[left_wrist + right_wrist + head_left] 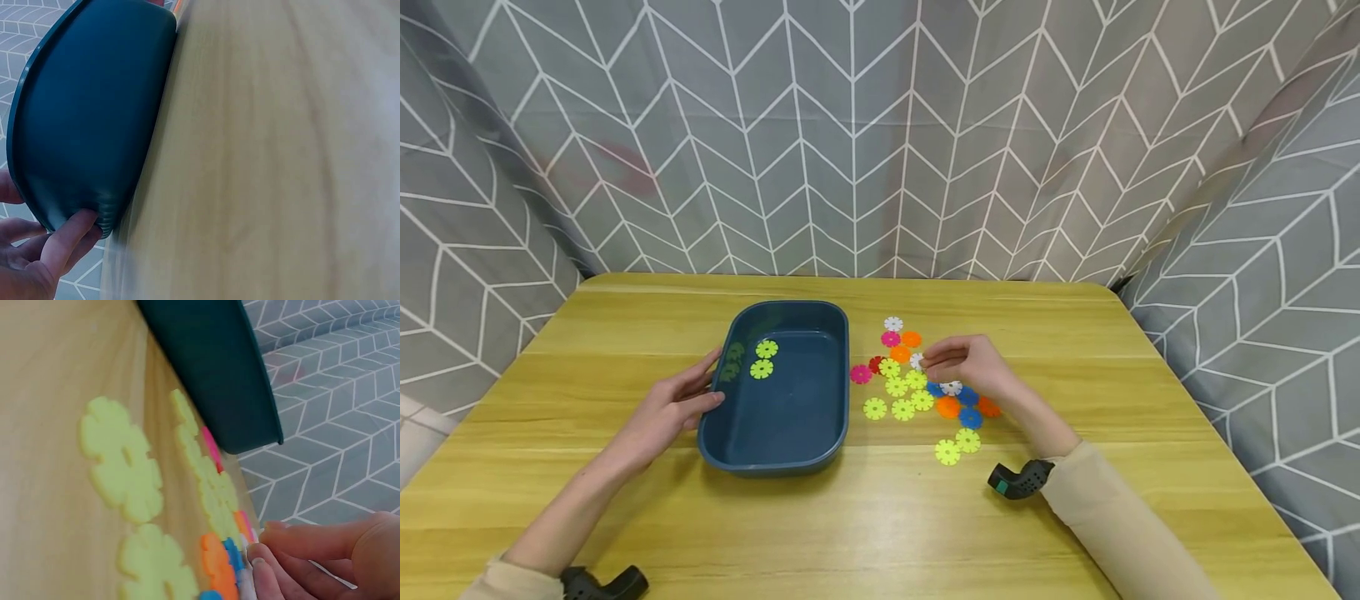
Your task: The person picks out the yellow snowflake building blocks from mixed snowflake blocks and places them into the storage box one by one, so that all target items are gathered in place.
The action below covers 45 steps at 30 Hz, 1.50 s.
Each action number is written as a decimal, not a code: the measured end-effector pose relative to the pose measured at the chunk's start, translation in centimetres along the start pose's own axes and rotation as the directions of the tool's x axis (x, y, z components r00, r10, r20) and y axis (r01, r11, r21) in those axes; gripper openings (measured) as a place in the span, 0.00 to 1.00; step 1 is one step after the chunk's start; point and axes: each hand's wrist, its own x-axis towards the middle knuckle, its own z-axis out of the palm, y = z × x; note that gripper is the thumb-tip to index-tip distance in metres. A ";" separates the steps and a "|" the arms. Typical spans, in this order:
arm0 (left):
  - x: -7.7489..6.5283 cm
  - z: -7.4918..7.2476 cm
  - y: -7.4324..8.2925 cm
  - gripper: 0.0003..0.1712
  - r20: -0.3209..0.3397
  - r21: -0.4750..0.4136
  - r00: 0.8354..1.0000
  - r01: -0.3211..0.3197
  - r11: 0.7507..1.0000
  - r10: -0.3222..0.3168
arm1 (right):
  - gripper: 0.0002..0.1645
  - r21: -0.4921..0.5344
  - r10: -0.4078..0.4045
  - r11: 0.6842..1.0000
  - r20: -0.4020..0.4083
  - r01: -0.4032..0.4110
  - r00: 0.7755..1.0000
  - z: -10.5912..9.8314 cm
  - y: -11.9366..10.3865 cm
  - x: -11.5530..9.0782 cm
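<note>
My left hand (666, 412) holds the left side of a dark blue plastic bin (775, 462), with the thumb at its rim. In the left wrist view, fingers (69, 240) press against the bin's end wall. Inside the bin lie two yellow-green notched discs (762, 368). My right hand (966, 365) hovers low over a scatter of discs, its bent fingertips right beside a white disc (917, 361). In the right wrist view, thumb and fingertips (275, 534) come close together; I cannot tell whether they pinch anything.
Several yellow-green discs (902, 409) lie right of the bin. Pink (861, 374), orange (911, 339) and blue (971, 417) ones are mixed in. Two yellow-green discs (947, 452) sit nearer the front. Behind the wooden table (880, 533) hangs a grey patterned curtain (880, 167).
</note>
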 end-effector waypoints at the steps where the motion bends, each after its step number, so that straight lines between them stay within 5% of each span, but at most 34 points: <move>1: 0.0 0.0 0.0 0.39 0.001 0.000 1.000 0.002 1.000 -0.002 | 0.20 -0.013 -0.005 1.000 0.005 0.005 1.000 0.1 0.1 0.1; 21: -0.1 0.0 0.1 0.39 0.002 0.022 1.000 0.000 1.000 0.000 | 0.18 -0.222 -0.141 0.967 -0.059 0.125 0.988 1.6 1.4 0.8; 45: -0.2 -0.2 0.0 0.39 0.010 0.001 1.000 0.001 1.000 -0.001 | 0.16 -0.233 -0.109 0.968 -0.075 0.089 0.991 2.0 1.4 0.9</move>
